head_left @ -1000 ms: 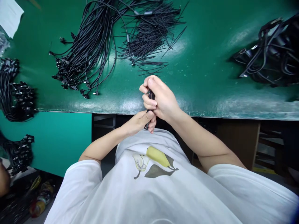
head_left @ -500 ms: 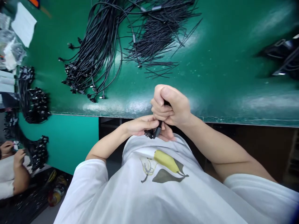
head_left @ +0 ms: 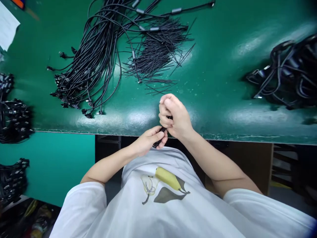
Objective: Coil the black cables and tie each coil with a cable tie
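Observation:
My right hand (head_left: pixel 174 117) is a closed fist over the near edge of the green table (head_left: pixel 218 96), wrapped round a black coiled cable (head_left: pixel 162 130) that shows only between my fingers. My left hand (head_left: pixel 148 140) sits just below it, fingers pinched on the lower end of the same cable. Both hands are touching, close to my chest. Most of the cable is hidden inside my hands.
A long bundle of black cables with plugs (head_left: pixel 91 62) lies at the left of the table, a heap of thin black ties (head_left: pixel 158 53) beside it. More coiled cables (head_left: pixel 289 76) lie at the right. Bundled cables (head_left: pixel 15 115) are stacked on a teal surface at the left.
My hands stayed together on the cable, the left shifting its pinch on the lower end. The view swung left and back; another person's hands at the lower left are out of view now.

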A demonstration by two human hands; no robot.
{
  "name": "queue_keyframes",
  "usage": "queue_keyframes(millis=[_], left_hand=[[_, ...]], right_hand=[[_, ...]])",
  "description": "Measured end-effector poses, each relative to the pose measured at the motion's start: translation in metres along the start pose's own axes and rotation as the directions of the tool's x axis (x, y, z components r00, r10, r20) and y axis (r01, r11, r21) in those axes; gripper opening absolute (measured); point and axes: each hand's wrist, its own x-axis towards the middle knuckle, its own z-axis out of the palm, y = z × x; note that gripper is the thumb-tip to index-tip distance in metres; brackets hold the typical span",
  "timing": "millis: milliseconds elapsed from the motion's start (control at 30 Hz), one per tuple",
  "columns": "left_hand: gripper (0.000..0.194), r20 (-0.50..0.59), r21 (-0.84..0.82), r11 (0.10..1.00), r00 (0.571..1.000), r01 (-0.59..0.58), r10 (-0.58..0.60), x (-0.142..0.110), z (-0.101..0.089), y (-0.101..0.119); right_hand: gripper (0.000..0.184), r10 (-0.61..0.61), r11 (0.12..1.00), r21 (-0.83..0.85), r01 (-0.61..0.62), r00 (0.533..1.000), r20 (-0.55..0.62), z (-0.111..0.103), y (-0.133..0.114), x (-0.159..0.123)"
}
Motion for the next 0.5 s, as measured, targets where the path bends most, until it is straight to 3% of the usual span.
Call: queue_keyframes(millis=[167,233,300,400,433,500], left_hand=[[0.048,0.051,-0.08,0.991,0.994,0.103,-0.099,-0.006,0.005,0.012],[0.048,0.023,0.097,0.993,0.998,0.064,-0.067,-0.01,0.002,0.014],[0.044,-0.052,0.423,0.905,0.996,-0.045,0.074,-0.013,-0.005,0.014],[0.034,-0.094,0.744,0.656,0.952,-0.126,0.29,-0.014,-0.022,0.011],[0.034,-0.107,0.755,0.644,0.945,-0.125,0.308,-0.014,-0.028,0.011],[0.036,-0.166,0.648,0.752,0.943,-0.117,0.29,-0.012,-0.039,0.012]], right_hand=[[0.045,0.04,0.996,0.08,-0.045,0.997,0.067,0.001,-0.005,0.007],[0.044,0.053,0.994,0.09,-0.062,0.994,0.094,0.002,-0.002,0.006],[0.043,0.059,0.997,0.041,-0.065,0.989,0.138,0.001,0.003,0.004],[0.039,0.046,0.967,-0.255,0.019,0.969,0.243,-0.011,0.0,0.005],[0.038,0.03,0.917,-0.391,0.08,0.963,0.267,-0.019,-0.006,0.009],[0.032,-0.074,0.728,-0.647,0.227,0.964,0.255,-0.041,-0.027,0.027]])
